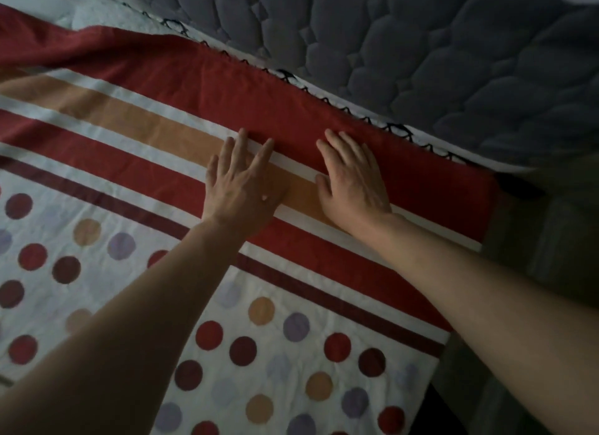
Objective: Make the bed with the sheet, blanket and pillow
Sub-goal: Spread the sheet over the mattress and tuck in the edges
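Observation:
A sheet [136, 162] with red, tan and white stripes and coloured dots lies spread flat over the bed, filling most of the view. My left hand [241, 181] rests palm down on the tan and white stripes, fingers spread. Just to its right, my right hand [351, 181] also presses flat on the sheet, its fingers reaching onto the wide red band. Neither hand holds anything. No pillow is in view.
A grey quilted surface [437, 52] with a white, black-stitched edge [398, 131] runs diagonally beyond the sheet's red border. The sheet's right edge ends near a dark strip [531, 240] beside the bed. White fabric [97, 13] shows at the top left.

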`<state>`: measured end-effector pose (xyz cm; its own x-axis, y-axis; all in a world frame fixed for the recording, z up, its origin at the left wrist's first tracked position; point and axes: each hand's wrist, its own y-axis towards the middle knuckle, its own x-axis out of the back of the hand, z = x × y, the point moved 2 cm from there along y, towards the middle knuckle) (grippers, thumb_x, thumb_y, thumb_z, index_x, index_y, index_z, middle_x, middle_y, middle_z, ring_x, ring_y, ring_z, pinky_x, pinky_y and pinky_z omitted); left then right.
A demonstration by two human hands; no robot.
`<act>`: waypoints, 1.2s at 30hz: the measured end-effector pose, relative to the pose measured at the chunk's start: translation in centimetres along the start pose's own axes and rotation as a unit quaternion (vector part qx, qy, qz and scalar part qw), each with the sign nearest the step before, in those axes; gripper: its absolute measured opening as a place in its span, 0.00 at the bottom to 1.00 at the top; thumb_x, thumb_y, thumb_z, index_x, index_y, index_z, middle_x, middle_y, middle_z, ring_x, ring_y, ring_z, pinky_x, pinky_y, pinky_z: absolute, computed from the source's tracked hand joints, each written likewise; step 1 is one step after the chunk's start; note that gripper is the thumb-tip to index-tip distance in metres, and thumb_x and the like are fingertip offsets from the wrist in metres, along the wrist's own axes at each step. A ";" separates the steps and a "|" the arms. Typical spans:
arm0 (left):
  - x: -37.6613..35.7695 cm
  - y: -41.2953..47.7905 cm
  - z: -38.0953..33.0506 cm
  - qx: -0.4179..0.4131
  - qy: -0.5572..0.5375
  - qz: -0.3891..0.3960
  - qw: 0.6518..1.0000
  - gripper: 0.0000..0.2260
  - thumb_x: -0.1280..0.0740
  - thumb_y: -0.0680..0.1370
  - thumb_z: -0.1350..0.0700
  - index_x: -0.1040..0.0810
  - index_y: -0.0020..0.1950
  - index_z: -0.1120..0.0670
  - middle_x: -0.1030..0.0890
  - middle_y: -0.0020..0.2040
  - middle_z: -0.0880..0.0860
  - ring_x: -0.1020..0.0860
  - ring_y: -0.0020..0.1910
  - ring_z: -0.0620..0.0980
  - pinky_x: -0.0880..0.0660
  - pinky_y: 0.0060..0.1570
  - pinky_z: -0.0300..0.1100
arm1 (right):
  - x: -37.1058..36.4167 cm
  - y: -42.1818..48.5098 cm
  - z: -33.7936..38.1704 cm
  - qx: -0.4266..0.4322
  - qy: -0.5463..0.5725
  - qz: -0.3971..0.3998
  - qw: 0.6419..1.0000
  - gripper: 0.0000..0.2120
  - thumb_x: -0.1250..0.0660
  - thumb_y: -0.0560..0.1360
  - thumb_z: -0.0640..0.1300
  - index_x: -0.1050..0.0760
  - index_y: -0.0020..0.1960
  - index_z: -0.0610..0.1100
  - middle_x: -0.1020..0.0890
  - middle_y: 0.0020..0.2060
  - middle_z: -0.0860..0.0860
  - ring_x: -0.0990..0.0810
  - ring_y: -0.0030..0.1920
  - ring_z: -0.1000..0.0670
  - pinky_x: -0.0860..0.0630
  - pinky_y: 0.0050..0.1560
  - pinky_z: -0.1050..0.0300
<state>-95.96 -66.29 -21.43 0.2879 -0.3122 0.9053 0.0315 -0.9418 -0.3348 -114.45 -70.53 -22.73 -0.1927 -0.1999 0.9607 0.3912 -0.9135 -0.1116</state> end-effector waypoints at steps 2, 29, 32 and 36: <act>-1.1 -0.9 -1.6 -0.013 0.004 -0.003 1.000 0.35 0.43 0.79 0.35 0.55 0.81 0.40 0.61 0.82 0.54 0.60 0.80 0.58 0.57 0.77 0.60 | 0.2 -1.4 -1.7 -0.002 -0.006 -0.002 1.000 0.29 0.39 0.79 0.47 0.38 0.79 0.44 0.38 0.79 0.47 0.43 0.79 0.46 0.43 0.77 0.41; -6.0 -4.9 -9.3 -0.032 0.012 0.005 0.999 0.43 0.43 0.73 0.25 0.64 0.79 0.37 0.66 0.81 0.52 0.65 0.79 0.57 0.59 0.74 0.68 | 1.3 -9.9 -13.6 -0.156 -0.036 0.052 0.986 0.39 0.49 0.80 0.65 0.60 0.82 0.48 0.56 0.82 0.47 0.59 0.81 0.44 0.58 0.78 0.36; -6.3 -8.1 -9.7 -0.036 0.005 -0.004 0.999 0.41 0.44 0.75 0.28 0.61 0.80 0.39 0.65 0.81 0.53 0.65 0.80 0.55 0.59 0.76 0.64 | 1.8 -11.9 -12.3 -0.118 -0.038 0.013 0.992 0.35 0.43 0.81 0.57 0.51 0.82 0.46 0.50 0.82 0.45 0.53 0.81 0.43 0.53 0.79 0.36; -6.3 -12.9 -9.4 -0.026 0.018 0.001 0.999 0.38 0.44 0.77 0.30 0.59 0.81 0.40 0.64 0.81 0.51 0.63 0.80 0.54 0.59 0.78 0.60 | 1.4 -14.8 -9.7 -0.103 -0.005 0.024 0.994 0.33 0.40 0.81 0.53 0.47 0.81 0.47 0.48 0.81 0.45 0.52 0.81 0.43 0.54 0.79 0.37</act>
<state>-107.17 -53.38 -20.38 0.2536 -0.3173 0.9138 -0.0196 -0.9462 -0.3231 -129.24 -60.72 -22.20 -0.1683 -0.2432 0.9553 0.2071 -0.9562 -0.2069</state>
